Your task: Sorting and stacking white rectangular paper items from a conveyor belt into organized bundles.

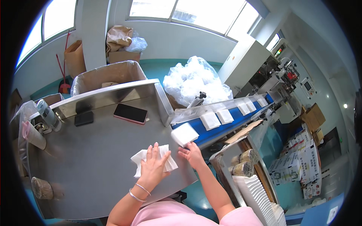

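Observation:
My left hand (152, 165) lies over a small pile of white folded napkins (171, 162) on the steel table, fingers spread and pointing away from me. Two bangles circle that wrist. At the near end of the blue conveyor belt (205, 135), a white napkin stack (184, 134) overhangs the table's corner, slightly blurred. Just below it is my right hand (194, 155), palm turned left, its fingers apart and a fingertip at the stack's lower edge. Whether it grips the stack is hard to see. Farther up the belt sit several more white napkin stacks (225, 116).
A phone (130, 113) and a black case (83, 118) lie on the steel table (102, 158). Bottles (49, 115) stand at its left edge, a brown roll (42, 188) at front left. Right of me, a bin (222, 160) holds rolls and a long napkin row. A machine (279, 81) stands behind.

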A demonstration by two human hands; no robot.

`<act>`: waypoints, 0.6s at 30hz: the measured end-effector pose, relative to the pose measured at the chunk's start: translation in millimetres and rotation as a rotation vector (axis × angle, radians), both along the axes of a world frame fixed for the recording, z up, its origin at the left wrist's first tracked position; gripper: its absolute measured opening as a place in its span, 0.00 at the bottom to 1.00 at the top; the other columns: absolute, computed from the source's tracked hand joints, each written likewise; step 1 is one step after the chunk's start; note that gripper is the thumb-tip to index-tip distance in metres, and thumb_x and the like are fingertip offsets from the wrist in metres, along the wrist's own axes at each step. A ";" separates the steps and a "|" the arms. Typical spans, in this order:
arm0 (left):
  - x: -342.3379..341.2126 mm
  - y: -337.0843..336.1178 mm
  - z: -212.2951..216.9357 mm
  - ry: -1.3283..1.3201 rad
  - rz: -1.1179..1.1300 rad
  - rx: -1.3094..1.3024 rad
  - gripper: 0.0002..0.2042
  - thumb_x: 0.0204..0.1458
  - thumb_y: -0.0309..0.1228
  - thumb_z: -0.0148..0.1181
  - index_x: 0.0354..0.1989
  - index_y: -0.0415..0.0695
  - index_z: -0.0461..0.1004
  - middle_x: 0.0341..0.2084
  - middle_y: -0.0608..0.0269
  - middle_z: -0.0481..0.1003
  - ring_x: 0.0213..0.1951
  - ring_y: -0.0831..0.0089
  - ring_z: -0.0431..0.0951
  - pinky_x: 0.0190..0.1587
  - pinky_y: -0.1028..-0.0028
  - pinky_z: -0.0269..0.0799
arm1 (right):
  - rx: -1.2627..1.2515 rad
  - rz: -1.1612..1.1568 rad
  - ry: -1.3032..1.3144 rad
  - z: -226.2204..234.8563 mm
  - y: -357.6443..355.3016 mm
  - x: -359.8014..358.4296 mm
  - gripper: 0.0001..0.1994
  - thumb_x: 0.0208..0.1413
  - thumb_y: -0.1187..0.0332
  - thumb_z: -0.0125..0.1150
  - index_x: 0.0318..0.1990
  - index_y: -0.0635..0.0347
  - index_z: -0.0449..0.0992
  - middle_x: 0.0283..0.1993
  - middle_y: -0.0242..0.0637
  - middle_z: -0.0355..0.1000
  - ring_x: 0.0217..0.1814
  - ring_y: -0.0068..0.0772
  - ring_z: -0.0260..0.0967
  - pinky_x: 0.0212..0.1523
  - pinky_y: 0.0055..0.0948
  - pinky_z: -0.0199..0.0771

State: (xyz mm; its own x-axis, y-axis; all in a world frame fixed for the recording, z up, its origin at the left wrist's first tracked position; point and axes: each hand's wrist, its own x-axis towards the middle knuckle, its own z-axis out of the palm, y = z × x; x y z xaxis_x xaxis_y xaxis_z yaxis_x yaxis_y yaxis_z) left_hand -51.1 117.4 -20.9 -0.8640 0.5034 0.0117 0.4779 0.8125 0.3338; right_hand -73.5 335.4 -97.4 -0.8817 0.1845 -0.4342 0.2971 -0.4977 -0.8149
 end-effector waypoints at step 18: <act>2.3 0.3 -10.4 0.066 -0.014 0.101 0.41 0.31 0.42 0.71 0.60 0.62 0.59 0.61 0.45 0.51 0.62 0.49 0.51 0.57 0.61 0.62 | 0.603 0.733 0.221 23.8 -30.3 11.3 0.19 0.62 0.65 0.44 0.57 0.64 0.61 0.48 0.32 0.67 0.47 0.17 0.62 0.46 0.21 0.66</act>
State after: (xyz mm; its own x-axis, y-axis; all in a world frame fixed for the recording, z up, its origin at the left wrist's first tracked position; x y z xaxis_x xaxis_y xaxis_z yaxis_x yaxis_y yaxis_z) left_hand -48.8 117.7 -31.3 -0.8523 0.5092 0.1198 0.5130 0.7691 0.3811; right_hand -62.2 305.1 -73.6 -0.9167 -0.3055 -0.2575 0.1765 0.2685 -0.9470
